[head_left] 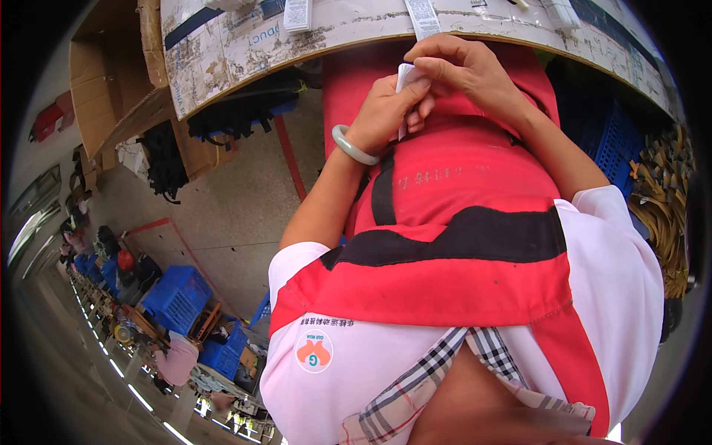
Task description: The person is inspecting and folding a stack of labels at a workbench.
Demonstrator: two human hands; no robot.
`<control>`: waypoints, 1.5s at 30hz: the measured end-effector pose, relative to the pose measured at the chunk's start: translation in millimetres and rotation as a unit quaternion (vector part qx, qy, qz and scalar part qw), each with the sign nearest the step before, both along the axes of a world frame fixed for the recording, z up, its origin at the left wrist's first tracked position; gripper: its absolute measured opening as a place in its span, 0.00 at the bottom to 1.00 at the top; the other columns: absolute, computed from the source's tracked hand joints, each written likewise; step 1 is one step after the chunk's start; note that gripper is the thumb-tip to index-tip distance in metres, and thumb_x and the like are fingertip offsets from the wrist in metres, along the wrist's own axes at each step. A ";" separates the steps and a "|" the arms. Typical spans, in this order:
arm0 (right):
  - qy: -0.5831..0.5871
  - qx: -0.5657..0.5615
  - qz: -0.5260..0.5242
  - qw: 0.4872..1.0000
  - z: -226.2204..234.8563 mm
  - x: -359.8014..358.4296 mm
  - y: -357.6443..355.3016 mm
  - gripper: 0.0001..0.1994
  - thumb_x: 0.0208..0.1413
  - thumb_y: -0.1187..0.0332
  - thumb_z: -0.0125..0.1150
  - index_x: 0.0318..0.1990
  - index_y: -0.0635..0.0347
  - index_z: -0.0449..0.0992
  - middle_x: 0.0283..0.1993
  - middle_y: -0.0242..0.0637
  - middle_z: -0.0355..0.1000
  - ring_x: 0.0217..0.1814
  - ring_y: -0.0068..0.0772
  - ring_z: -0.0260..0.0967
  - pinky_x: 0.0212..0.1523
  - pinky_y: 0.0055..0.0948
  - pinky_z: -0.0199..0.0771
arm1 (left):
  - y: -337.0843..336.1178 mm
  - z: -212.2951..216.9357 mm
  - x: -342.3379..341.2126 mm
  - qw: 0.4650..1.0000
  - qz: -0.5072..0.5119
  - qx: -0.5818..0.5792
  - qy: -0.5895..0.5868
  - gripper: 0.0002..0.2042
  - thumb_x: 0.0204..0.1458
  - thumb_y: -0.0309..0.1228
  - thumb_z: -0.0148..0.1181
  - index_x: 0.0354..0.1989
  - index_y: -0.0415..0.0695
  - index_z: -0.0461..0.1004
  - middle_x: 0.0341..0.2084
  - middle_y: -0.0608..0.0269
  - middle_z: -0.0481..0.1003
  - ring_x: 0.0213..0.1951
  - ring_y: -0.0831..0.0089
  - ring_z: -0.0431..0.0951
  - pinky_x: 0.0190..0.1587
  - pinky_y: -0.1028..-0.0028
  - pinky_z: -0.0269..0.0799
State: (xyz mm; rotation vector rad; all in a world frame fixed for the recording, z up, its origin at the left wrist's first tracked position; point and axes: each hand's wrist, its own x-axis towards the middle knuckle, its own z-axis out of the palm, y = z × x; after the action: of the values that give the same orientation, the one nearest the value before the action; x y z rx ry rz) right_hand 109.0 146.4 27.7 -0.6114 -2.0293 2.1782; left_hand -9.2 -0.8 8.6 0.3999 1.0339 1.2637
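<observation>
In front of the red apron, my left hand [382, 111] is closed round a thin stack of white labels [404, 76], held upright between thumb and fingers. A pale bangle circles that wrist. My right hand [475, 74] meets it from the other side, thumb and forefinger pinched at the top edge of the stack. Its other fingers curl in near the left fingertips. Just beyond my hands, a strip of printed white labels [423, 19] lies at the table edge. Another small stack of printed labels [298, 15] is farther left on the table.
The worn, white-covered table [222, 67] curves across the far side. An open cardboard box [111, 81] stands at left, black straps [245, 107] below the table. To the right are a blue crate [617, 144] and brown strips [664, 215]. A person [178, 361] sits among blue crates at lower left.
</observation>
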 end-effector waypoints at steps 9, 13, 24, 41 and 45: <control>0.068 0.331 0.058 0.939 3.7 4.5 -14.6 0.20 0.62 0.65 0.55 0.59 0.62 0.67 0.52 0.47 0.69 0.50 0.44 0.71 0.50 0.31 0.71 | -0.3 -7.7 1.2 0.996 0.075 0.013 -0.047 0.11 0.63 0.34 0.50 0.31 0.41 0.70 0.19 0.68 0.68 0.18 0.83 0.63 0.20 0.80 0.60; 0.031 0.045 0.058 0.997 6.0 0.1 -1.3 0.14 0.63 0.67 0.55 0.51 0.68 0.73 0.42 0.42 0.75 0.38 0.35 0.77 0.41 0.26 0.77 | -0.7 -5.4 -1.7 1.000 0.018 0.004 0.009 0.13 0.63 0.35 0.50 0.27 0.42 0.70 0.17 0.70 0.67 0.19 0.85 0.64 0.19 0.81 0.57; 0.059 0.376 -0.101 0.919 7.8 7.1 52.7 0.10 0.56 0.64 0.62 0.39 0.61 0.79 0.37 0.39 0.74 0.38 0.38 0.72 0.41 0.31 0.72 | 10.8 2.1 -6.6 0.995 -0.064 0.032 0.075 0.14 0.65 0.35 0.48 0.45 0.38 0.76 0.24 0.70 0.73 0.25 0.85 0.68 0.28 0.84 0.64; 0.105 0.556 -0.120 0.816 -11.0 -33.7 88.2 0.10 0.52 0.63 0.65 0.42 0.50 0.81 0.45 0.32 0.72 0.50 0.38 0.67 0.52 0.34 0.68 | 22.0 -0.8 -17.7 0.997 0.079 0.009 -0.019 0.14 0.64 0.34 0.49 0.49 0.34 0.71 0.22 0.67 0.69 0.24 0.81 0.67 0.29 0.79 0.65; 0.085 0.605 -0.139 0.780 -34.9 -56.0 87.7 0.08 0.50 0.64 0.66 0.38 0.51 0.82 0.44 0.32 0.71 0.49 0.37 0.67 0.51 0.33 0.68 | 23.7 1.7 -17.0 0.995 0.098 0.020 0.000 0.13 0.62 0.33 0.53 0.47 0.35 0.74 0.20 0.68 0.69 0.22 0.81 0.67 0.27 0.80 0.64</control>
State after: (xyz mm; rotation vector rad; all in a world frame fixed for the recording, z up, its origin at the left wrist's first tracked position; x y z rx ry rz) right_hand 53.0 234.1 -7.3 -0.4161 -2.4219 0.4328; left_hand -26.1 22.9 10.3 0.3350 1.0699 1.4617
